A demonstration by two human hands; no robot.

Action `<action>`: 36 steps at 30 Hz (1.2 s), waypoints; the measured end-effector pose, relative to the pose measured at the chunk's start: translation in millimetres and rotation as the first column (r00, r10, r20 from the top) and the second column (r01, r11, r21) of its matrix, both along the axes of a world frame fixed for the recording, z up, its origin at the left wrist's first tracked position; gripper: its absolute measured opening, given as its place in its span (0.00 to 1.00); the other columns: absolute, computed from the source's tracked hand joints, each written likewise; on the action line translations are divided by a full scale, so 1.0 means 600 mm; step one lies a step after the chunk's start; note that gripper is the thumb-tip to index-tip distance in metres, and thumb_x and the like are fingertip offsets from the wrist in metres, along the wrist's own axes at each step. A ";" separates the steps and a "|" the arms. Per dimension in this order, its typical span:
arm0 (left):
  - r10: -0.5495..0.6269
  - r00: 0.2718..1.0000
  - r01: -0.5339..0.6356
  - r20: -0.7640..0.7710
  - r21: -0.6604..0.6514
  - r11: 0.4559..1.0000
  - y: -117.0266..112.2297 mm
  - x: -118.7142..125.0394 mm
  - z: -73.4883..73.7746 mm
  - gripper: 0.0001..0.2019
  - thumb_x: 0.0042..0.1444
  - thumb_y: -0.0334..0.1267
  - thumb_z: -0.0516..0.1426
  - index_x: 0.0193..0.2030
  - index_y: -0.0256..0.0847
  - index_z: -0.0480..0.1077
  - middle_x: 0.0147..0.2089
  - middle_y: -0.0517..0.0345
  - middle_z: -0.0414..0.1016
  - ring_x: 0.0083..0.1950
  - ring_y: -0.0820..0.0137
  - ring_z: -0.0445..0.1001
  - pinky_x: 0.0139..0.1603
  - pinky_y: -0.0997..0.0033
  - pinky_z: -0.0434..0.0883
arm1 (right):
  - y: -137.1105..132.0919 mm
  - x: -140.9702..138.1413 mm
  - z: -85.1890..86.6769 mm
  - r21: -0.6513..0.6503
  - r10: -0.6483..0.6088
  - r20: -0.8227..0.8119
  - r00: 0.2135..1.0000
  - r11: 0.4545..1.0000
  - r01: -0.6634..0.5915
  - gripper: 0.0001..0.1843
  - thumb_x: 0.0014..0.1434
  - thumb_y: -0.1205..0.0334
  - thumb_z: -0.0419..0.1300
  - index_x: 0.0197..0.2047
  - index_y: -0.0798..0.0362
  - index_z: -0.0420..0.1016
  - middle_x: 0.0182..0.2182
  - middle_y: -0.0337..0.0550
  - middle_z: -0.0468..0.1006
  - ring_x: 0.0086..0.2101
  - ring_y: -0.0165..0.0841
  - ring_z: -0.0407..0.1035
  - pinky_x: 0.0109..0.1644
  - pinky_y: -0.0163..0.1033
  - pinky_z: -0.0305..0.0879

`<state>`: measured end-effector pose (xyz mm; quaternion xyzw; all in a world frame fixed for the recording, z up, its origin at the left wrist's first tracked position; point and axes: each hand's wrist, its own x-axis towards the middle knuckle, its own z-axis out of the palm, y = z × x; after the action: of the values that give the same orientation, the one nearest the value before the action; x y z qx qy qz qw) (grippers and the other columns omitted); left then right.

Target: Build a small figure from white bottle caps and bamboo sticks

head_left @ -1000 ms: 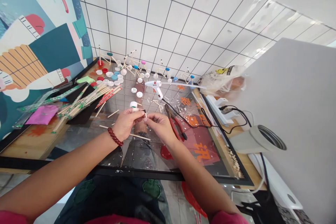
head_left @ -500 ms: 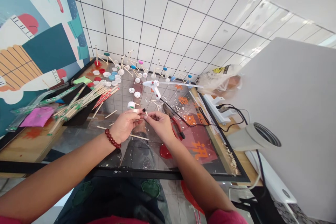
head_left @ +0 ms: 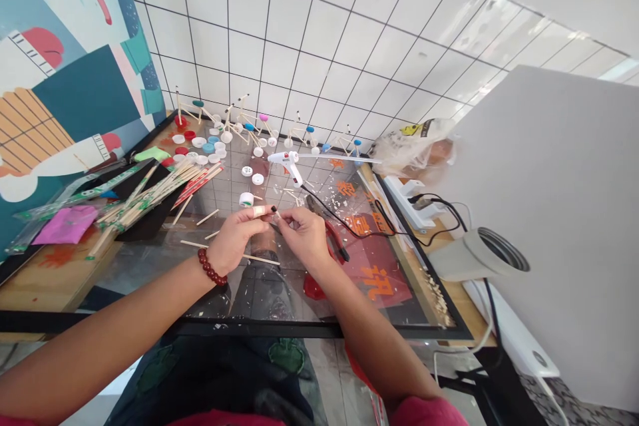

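My left hand [head_left: 234, 234], with a bandage on one finger and a bead bracelet [head_left: 212, 267] at the wrist, pinches a small black piece [head_left: 273, 209] at its fingertips. Close against it, my right hand [head_left: 305, 234] grips a short pale wooden stick [head_left: 278, 214] between thumb and fingers. The black piece sits at the stick's upper end; the fingers cover most of both. Just beyond the hands lies a white bottle cap [head_left: 246, 200]. A white glue gun [head_left: 287, 163] rests farther back. Beside my right wrist are red-handled pliers [head_left: 335, 239], partly covered by the arm.
Several stick figures [head_left: 249, 128] on bottle caps line the back of the glass tabletop [head_left: 164, 286]. A bundle of wooden sticks [head_left: 150, 196] lies left, near pink clay [head_left: 67, 224]. A black cord [head_left: 359, 237] runs right to a power strip [head_left: 407, 203]. A grey cylinder [head_left: 474, 256] stands at the right edge.
The left fingers have closed in on the black piece at the stick's end. The whole view has shifted slightly; the things on the table have stayed put.
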<state>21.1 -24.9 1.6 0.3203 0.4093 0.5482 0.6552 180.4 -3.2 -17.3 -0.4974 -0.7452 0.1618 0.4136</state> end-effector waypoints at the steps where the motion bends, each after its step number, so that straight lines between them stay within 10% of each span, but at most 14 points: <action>1: 0.002 1.000 -0.001 -0.019 0.014 1.000 -0.001 0.001 0.000 0.16 0.35 0.28 0.65 0.37 0.35 0.81 0.38 0.51 0.81 0.46 0.63 0.75 0.50 0.67 0.67 | 0.000 0.000 0.000 -0.005 -0.005 -0.002 1.000 1.000 0.005 0.07 0.59 0.60 0.61 0.32 0.48 0.81 0.28 0.40 0.80 0.30 0.32 0.71 0.36 0.36 0.62; 27: -0.229 0.966 0.215 0.123 0.113 0.970 -0.011 0.017 -0.021 0.24 0.40 0.27 0.63 0.48 0.42 0.79 0.49 0.54 0.79 0.49 0.64 0.73 0.49 0.68 0.68 | -0.001 0.001 -0.006 0.039 -0.086 0.072 0.994 0.996 0.083 0.07 0.56 0.64 0.60 0.27 0.50 0.77 0.27 0.41 0.79 0.29 0.32 0.71 0.35 0.36 0.61; 36: 0.059 0.998 -0.056 -0.033 0.090 0.994 -0.014 0.018 -0.016 0.23 0.38 0.29 0.67 0.46 0.42 0.79 0.45 0.55 0.80 0.45 0.66 0.74 0.45 0.69 0.69 | 0.002 -0.003 0.002 -0.281 0.013 -0.436 0.900 0.948 -0.149 0.10 0.50 0.53 0.67 0.30 0.52 0.81 0.28 0.41 0.81 0.29 0.33 0.72 0.35 0.37 0.66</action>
<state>31.8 -33.4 -8.2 0.3469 0.4050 0.5789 0.6169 178.4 -2.3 -16.0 -0.4761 -0.6219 0.3984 0.4773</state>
